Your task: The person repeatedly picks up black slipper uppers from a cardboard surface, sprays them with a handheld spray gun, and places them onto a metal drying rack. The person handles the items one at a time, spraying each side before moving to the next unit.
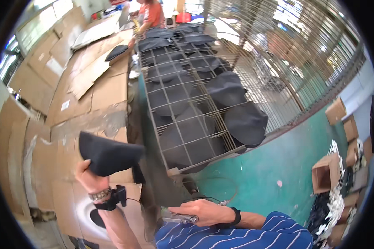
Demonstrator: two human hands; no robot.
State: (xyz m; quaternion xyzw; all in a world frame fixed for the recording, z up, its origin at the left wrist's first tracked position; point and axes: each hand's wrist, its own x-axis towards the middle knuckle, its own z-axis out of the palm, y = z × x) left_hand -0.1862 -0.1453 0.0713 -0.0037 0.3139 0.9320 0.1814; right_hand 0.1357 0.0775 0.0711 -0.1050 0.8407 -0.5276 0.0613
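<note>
My left hand (92, 179) is raised over the cardboard-covered bench at the left, closed on the near edge of a black flexible sheet piece (110, 155). The piece is bent over and stands up from the fingers. Low in front of my body, my right hand (210, 211) is closed around a silver spray gun (179, 217) with two round knobs at its end. Part of the spray gun is hidden by the fingers. Beneath my left forearm lies a pale round thing (85, 216) with a dark opening, partly covered by the arm.
A long wire rack (187, 155) carries several black rounded sheets (246, 124). Cardboard (108, 91) covers the bench, with another black piece (116, 52) farther back. Someone in an orange shirt (153, 15) stands at the far end. Open cardboard boxes (326, 174) line the right side of the green floor (274, 170).
</note>
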